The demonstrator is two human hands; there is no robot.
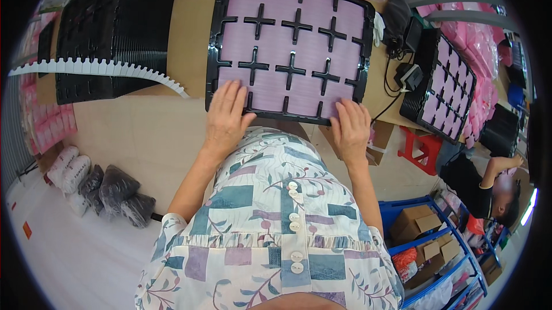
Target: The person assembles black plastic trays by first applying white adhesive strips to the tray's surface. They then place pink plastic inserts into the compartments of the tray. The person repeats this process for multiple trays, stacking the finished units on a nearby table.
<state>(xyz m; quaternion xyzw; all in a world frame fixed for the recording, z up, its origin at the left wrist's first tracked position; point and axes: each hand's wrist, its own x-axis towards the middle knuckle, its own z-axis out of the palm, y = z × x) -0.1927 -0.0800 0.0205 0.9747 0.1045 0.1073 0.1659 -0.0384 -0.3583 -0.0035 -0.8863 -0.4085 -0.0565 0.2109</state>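
In front of me on the tan table lies a black plastic tray [297, 25] with raised cross-shaped dividers. Flat lilac pieces [276, 4] fill its compartments. My left hand [226, 116] rests at the tray's near left corner, its fingers stretched over the lilac surface and its thumb along the near rim. At the near right corner, my right hand [351, 129] touches the rim with its fingers extended. Both hands are open, with nothing visible inside them. What lies beneath the tray is hidden.
Tall stacked black trays [126, 28] stand at left, behind a white toothed strip [109, 68]. More filled trays [443, 86], a black adapter [409, 76] with cables and pink bagged pieces [468, 40] are at right. A red stool [420, 150], blue cart [397, 202] and another person [468, 181] are lower right.
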